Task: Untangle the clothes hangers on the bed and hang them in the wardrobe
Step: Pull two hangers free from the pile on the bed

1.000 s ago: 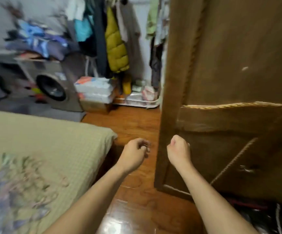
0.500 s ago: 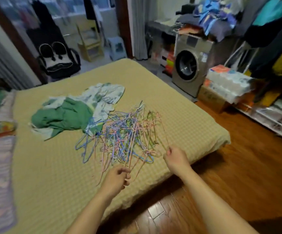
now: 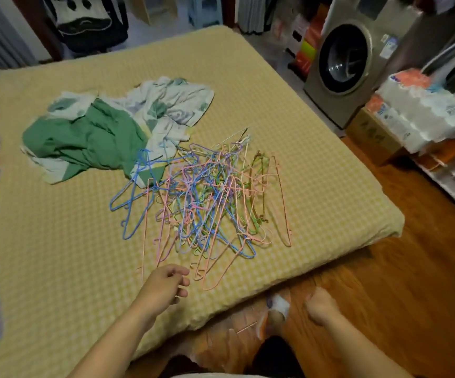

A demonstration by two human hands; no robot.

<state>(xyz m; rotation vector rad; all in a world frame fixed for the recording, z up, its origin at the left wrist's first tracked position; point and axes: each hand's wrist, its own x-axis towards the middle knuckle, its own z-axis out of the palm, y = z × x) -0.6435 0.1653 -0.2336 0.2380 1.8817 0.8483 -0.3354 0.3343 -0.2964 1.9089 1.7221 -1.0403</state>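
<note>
Bare, both my hands hold nothing: left hand [image 3: 166,285] loosely curled over the bed [image 3: 57,255], nearer; right hand [image 3: 320,305] fisted off its edge above the floor. Tangled wire hangers [image 3: 207,197] lie just ahead, long axes mostly pointing towards me. Green clothes [image 3: 90,137] crowd the pile's far left; bare bedspread flanks it.

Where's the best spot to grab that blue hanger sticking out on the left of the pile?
Probably the blue hanger by its long straight bar, coming from the pile's left edge with the left hand. That side lies bare on the bed; its other end is tangled.
</note>
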